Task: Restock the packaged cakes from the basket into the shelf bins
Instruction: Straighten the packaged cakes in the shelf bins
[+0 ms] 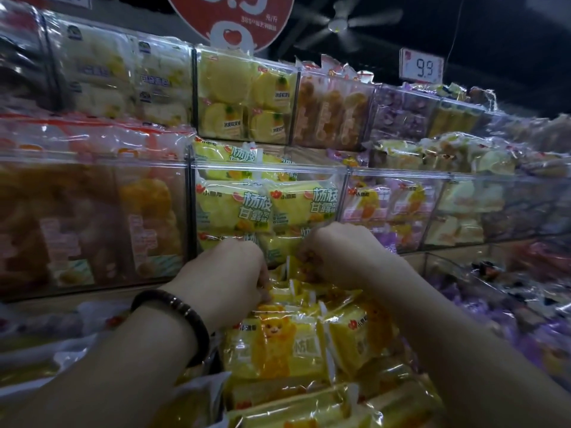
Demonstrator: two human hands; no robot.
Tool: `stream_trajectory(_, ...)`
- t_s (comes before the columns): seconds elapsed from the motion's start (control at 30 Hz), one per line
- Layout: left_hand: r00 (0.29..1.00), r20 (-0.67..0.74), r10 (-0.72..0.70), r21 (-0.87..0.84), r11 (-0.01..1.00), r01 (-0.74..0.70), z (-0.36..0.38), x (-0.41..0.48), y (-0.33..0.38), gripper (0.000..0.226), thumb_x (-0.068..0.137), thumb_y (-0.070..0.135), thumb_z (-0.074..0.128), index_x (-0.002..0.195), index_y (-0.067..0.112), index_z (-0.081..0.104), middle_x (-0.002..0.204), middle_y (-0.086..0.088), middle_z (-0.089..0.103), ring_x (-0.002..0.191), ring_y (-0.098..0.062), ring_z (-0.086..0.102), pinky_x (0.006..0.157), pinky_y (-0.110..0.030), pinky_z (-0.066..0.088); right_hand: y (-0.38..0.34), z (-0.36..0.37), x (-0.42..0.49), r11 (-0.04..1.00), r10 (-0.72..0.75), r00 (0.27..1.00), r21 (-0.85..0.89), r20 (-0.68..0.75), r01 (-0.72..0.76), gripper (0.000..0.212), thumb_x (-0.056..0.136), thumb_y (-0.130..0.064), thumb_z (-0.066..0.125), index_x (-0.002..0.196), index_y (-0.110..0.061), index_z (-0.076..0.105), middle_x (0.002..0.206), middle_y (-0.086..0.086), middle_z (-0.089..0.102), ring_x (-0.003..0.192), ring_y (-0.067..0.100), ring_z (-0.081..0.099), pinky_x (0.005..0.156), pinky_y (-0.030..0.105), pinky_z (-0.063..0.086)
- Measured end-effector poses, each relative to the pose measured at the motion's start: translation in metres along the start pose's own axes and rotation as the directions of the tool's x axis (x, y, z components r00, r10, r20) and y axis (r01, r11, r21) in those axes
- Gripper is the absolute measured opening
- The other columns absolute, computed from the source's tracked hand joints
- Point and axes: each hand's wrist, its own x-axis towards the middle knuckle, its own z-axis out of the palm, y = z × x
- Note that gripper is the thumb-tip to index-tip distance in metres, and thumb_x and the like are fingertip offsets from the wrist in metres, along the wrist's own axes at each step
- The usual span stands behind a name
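Left hand, right hand side by side, fingers curled down into yellow cake packets; actual grip hidden.

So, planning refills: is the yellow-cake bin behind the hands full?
Full: yellow packs fill the clear bin and pile above its rim.

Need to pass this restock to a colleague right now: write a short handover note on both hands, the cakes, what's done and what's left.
Left hand: fingers curled down into the yellow bear-print cakes, gripping pack edges.
Right hand: likewise gripping packs at the far end of the same pile.
The pile lies low, in front of the clear shelf bin of yellow-green packs.
Done: that bin looks full.
Left: settle the held packs in place. No basket is clearly in view, so what remains to load cannot be told.
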Motion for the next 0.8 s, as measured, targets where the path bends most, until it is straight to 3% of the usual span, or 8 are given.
stream_trajectory(0.07,1.0,-0.012,0.026,0.051,0.998,-0.026,-0.002,-0.001,0.002,0.021,0.099,0.036,0.067,0.116,0.028,0.076,0.115,0.004,0.072,0.105,-0.018,0.07,0.09,-0.033,0.06,-0.003,0.004,0.002,1.0,0.003,1.0,-0.014,-0.015,-0.003,0.033,0.091,-0.022,0.069,0.119,-0.041,0.069,0.106,-0.01,0.069,0.094,0.02,0.067,0.077,0.039,0.062)
stream_trajectory(0.2,1.0,-0.029,0.011,0.075,0.997,-0.009,0.001,0.0,0.001,0.023,0.099,0.038,0.066,0.117,0.028,0.075,0.118,0.002,0.07,0.107,-0.02,0.069,0.091,-0.036,0.061,-0.008,0.011,0.011,0.998,-0.001,0.998,0.057,0.062,-0.002,0.023,0.088,-0.018,0.072,0.105,-0.035,0.071,0.097,-0.01,0.064,0.086,0.017,0.065,0.075,0.035,0.063)
stream_trajectory(0.33,0.998,-0.056,-0.014,0.008,1.0,0.015,0.004,0.002,0.0,0.017,0.091,0.045,0.076,0.105,0.035,0.078,0.111,0.009,0.062,0.099,-0.017,0.065,0.085,-0.037,0.062,0.004,-0.019,0.0,0.942,-0.043,0.994,0.336,0.097,0.008,0.02,0.089,-0.031,0.08,0.109,-0.033,0.076,0.093,-0.017,0.07,0.084,0.0,0.067,0.079,0.022,0.059)
stream_trajectory(0.43,0.999,-0.031,-0.027,-0.032,0.999,0.026,0.004,0.003,0.0,0.013,0.09,0.045,0.079,0.098,0.035,0.079,0.101,0.011,0.066,0.089,-0.013,0.065,0.079,-0.036,0.063,0.019,-0.047,-0.018,0.843,-0.043,0.996,0.538,0.08,-0.007,0.019,0.088,-0.019,0.081,0.104,-0.028,0.078,0.09,-0.013,0.076,0.084,-0.001,0.072,0.081,0.027,0.063)
stream_trajectory(0.6,0.999,-0.035,-0.024,-0.039,0.999,0.023,0.004,0.005,0.0,0.009,0.092,0.041,0.078,0.096,0.033,0.078,0.099,0.011,0.067,0.088,-0.013,0.065,0.078,-0.037,0.064,0.026,-0.036,-0.028,0.875,-0.127,0.942,0.482,0.309,-0.04,0.036,0.084,-0.009,0.082,0.113,-0.031,0.078,0.103,-0.016,0.077,0.092,-0.006,0.071,0.089,0.031,0.063)
stream_trajectory(0.73,1.0,-0.023,-0.017,-0.071,0.997,0.015,0.005,0.006,-0.001,0.011,0.091,0.04,0.079,0.101,0.037,0.079,0.102,0.01,0.069,0.09,-0.014,0.067,0.079,-0.036,0.064,0.026,-0.023,-0.023,0.912,-0.158,0.944,0.41,0.289,0.027,0.031,0.09,-0.021,0.079,0.118,-0.035,0.076,0.104,-0.02,0.076,0.094,-0.005,0.07,0.088,0.03,0.062)
stream_trajectory(0.8,1.0,-0.007,-0.004,-0.09,0.996,0.003,0.006,0.005,-0.003,0.03,0.089,0.04,0.081,0.118,0.044,0.074,0.117,0.009,0.067,0.099,-0.014,0.067,0.084,-0.036,0.064,0.025,-0.015,-0.019,0.931,-0.167,0.948,0.359,0.271,0.061,0.029,0.089,-0.031,0.08,0.117,-0.038,0.075,0.101,-0.018,0.075,0.091,-0.001,0.069,0.084,0.033,0.063)
